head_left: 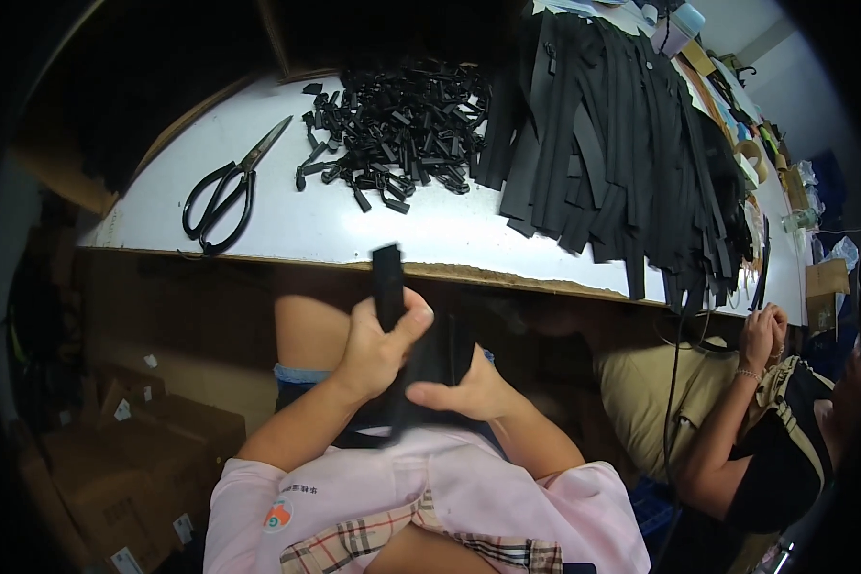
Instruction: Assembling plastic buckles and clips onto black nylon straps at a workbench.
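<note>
My left hand [378, 346] is closed around a flat black strip [387, 277] that looks like zipper tape. The strip's blunt end sticks up above my thumb, just short of the table edge. More of the dark strip, blurred, hangs in my lap between both hands. My right hand [474, 387] is beside it, thumb stretched across toward the left, with black strip between thumb and fingers; most of those fingers are hidden. Ahead on the table lies a heap of small black zipper sliders [402, 129]. Many long black strips [603, 143] hang over its edge to the right.
Black-handled scissors [222, 203] lie at the left of the white table [287, 225]. A co-worker [746, 421] sits close on my right, hands at the table edge. Cardboard boxes [153, 430] stand low on the left. A tape roll [748, 158] is at far right.
</note>
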`<state>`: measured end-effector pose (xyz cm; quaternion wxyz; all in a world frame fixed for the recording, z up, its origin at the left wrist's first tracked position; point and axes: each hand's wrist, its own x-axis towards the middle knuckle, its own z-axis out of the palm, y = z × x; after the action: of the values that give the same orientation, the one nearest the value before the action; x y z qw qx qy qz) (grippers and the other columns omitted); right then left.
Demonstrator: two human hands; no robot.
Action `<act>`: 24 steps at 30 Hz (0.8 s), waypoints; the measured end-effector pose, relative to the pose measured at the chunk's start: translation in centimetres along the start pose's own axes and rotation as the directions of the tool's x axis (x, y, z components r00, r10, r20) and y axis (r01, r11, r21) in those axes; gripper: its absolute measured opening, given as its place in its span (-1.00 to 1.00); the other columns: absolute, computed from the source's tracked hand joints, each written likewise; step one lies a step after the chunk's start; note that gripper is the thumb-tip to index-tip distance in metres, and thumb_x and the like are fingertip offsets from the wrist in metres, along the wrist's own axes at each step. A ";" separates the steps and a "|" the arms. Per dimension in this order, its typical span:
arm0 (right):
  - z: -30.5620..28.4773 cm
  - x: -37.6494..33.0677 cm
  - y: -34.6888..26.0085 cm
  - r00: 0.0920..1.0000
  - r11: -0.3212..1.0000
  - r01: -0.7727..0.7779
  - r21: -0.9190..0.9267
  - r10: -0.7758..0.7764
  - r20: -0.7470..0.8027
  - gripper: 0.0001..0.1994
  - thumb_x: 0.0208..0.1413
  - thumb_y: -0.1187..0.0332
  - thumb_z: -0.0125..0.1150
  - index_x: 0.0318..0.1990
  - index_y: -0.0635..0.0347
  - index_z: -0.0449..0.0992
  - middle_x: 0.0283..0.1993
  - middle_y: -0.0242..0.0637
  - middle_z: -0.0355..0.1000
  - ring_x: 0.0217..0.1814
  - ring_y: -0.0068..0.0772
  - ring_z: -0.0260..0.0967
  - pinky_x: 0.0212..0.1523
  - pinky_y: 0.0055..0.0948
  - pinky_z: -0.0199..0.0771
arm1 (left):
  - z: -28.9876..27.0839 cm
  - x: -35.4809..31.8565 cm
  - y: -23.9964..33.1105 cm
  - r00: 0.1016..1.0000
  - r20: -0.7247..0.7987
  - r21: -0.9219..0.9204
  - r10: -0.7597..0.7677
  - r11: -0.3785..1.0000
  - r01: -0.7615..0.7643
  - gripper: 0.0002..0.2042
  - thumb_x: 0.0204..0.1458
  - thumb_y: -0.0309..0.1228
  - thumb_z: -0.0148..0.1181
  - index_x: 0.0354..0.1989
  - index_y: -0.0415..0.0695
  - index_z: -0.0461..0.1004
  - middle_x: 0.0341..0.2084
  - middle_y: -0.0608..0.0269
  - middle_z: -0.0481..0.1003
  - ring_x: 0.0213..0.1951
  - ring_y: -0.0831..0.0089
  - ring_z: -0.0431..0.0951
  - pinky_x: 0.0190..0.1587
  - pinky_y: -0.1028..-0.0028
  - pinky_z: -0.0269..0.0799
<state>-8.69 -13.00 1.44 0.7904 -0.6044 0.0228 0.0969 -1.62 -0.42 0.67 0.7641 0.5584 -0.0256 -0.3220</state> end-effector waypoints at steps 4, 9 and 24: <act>-1.1 0.0 0.7 0.968 0.811 0.125 0.572 -0.227 0.111 -0.80 -0.24 0.55 -0.02 -0.36 0.36 0.39 -0.31 -0.20 0.34 -0.34 -0.40 0.31 -0.18 -0.43 0.35 | -0.8 0.5 0.7 0.901 0.359 -0.208 -0.245 0.920 0.333 -0.85 0.03 -0.40 0.02 -0.54 -0.12 0.28 -0.76 0.49 0.18 -0.79 0.78 0.07 -0.78 0.72 -0.04; -2.3 1.1 -0.5 0.784 0.661 0.492 -0.566 -0.619 -0.041 -0.76 -0.23 0.70 0.04 -0.30 0.38 0.43 -0.50 -0.23 0.32 -0.60 -0.53 0.27 -0.56 -0.64 0.27 | -0.8 -0.5 0.7 0.854 0.430 0.159 -0.293 0.956 0.247 -0.83 -0.02 -0.31 0.02 -0.50 -0.13 0.29 -0.74 0.49 0.17 -0.76 0.77 0.07 -0.75 0.72 -0.04; -1.5 1.1 -0.9 0.940 0.873 0.314 -0.374 -0.341 -0.005 -0.84 -0.03 0.45 0.16 -0.55 0.31 0.37 -0.69 -0.27 0.24 -0.70 -0.60 0.11 -0.67 -0.58 0.11 | -0.6 -1.4 0.6 0.973 0.164 0.148 0.162 0.971 -0.187 -0.79 0.06 -0.34 0.01 -0.55 -0.17 0.38 -0.66 0.52 0.24 -0.57 0.74 0.15 -0.51 0.67 0.09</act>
<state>-7.29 -14.55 1.71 0.6669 -0.7396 -0.0706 -0.0571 -2.14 0.91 1.43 0.7371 0.5886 -0.1585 -0.2916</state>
